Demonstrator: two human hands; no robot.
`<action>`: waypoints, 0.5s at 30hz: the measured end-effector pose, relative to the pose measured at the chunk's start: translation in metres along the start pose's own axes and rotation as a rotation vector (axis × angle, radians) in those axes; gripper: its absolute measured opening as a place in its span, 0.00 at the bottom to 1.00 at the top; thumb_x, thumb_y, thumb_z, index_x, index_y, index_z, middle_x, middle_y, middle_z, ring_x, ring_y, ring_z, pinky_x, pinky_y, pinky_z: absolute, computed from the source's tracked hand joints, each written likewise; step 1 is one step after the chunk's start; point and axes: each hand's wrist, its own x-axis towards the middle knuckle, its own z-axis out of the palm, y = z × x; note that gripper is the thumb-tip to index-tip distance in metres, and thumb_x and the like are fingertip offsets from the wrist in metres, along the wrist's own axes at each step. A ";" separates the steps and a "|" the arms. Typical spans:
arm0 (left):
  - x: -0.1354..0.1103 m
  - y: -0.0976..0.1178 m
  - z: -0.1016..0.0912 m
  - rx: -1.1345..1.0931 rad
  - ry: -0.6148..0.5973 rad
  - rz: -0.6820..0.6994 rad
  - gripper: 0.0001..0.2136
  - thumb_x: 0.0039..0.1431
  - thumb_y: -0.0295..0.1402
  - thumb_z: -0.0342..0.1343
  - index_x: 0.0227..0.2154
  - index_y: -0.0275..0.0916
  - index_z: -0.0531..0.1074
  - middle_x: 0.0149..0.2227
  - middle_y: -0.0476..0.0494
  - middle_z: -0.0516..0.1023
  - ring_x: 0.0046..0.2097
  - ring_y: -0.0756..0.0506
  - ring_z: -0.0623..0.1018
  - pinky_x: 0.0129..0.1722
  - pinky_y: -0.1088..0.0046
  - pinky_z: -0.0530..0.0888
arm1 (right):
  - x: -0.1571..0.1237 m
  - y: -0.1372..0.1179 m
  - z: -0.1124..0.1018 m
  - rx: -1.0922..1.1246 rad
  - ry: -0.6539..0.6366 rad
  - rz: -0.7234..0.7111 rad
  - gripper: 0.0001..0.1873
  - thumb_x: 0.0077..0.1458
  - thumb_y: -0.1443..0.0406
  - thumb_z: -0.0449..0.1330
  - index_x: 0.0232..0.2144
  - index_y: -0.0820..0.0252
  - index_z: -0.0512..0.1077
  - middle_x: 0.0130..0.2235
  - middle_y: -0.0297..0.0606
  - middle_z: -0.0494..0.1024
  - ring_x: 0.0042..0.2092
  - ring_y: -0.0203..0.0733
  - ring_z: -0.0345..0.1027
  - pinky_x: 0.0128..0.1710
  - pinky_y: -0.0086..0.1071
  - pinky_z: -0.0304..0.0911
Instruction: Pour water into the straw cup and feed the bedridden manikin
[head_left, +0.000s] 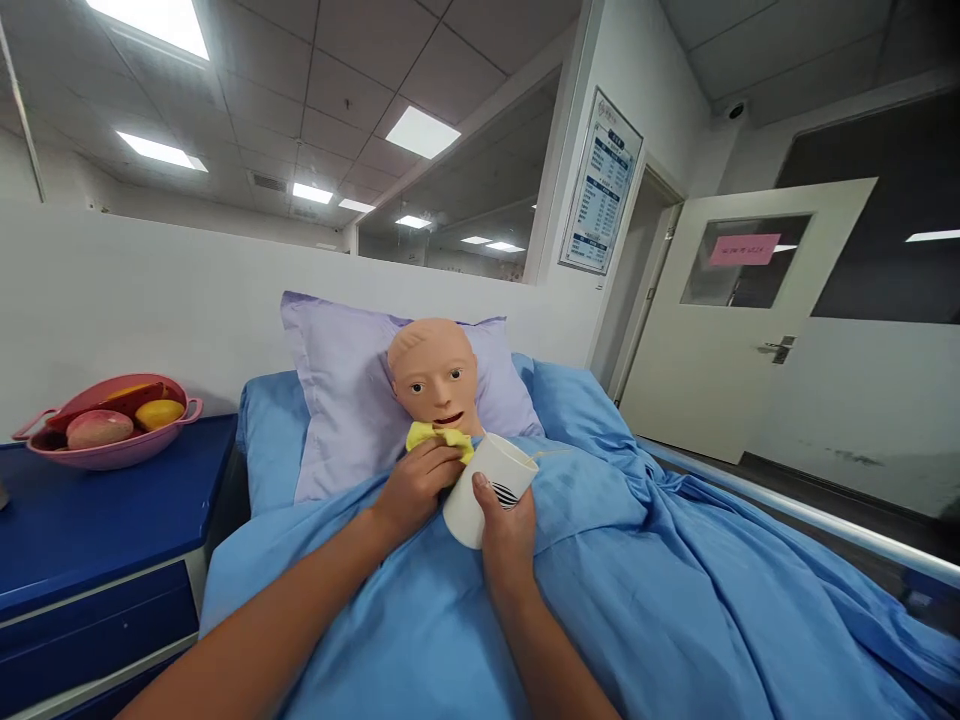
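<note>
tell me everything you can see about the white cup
The white cup looks smooth, with a black striped mark on its side; ceramic or plastic, I cannot tell. It tilts over the blue bedding, mouth toward the upper right of the picture, base toward the lower left. The right hand grips it, thumb on the near side. No handle shows, and what it holds, if anything, cannot be told.

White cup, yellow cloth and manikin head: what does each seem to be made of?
White cup: smooth and rigid-looking, perhaps ceramic or hard plastic; the look leaves it open.
Yellow cloth: soft, matte fabric, judging by how it bunches in the left hand.
Manikin head: likely moulded plastic or rubber, given its even colour and sculpted hair.
</note>
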 end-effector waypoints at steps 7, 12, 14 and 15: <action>0.040 -0.008 -0.008 0.156 -0.001 0.126 0.13 0.64 0.25 0.43 0.45 0.34 0.72 0.48 0.38 0.76 0.57 0.43 0.70 0.56 0.57 0.72 | 0.000 0.000 0.000 -0.044 0.034 -0.019 0.35 0.43 0.50 0.67 0.51 0.61 0.67 0.45 0.43 0.78 0.39 0.46 0.72 0.36 0.36 0.67; 0.024 -0.012 0.003 0.231 -0.107 0.128 0.09 0.64 0.27 0.47 0.41 0.33 0.72 0.44 0.39 0.78 0.54 0.45 0.72 0.56 0.61 0.72 | 0.000 0.003 0.000 -0.050 0.048 -0.015 0.35 0.42 0.51 0.67 0.50 0.60 0.67 0.43 0.42 0.78 0.39 0.46 0.72 0.36 0.36 0.67; 0.012 -0.010 0.008 0.206 -0.101 0.090 0.09 0.64 0.27 0.47 0.41 0.34 0.72 0.44 0.39 0.78 0.54 0.45 0.72 0.56 0.61 0.72 | 0.000 0.004 0.001 -0.043 0.051 -0.014 0.35 0.42 0.51 0.67 0.50 0.59 0.67 0.42 0.41 0.78 0.38 0.45 0.72 0.35 0.36 0.67; 0.006 -0.010 0.010 0.174 -0.097 0.057 0.09 0.64 0.27 0.47 0.40 0.35 0.72 0.43 0.40 0.78 0.53 0.45 0.73 0.54 0.62 0.73 | 0.000 0.005 0.001 -0.043 0.056 -0.015 0.34 0.42 0.51 0.67 0.50 0.59 0.68 0.42 0.41 0.78 0.37 0.45 0.72 0.35 0.36 0.67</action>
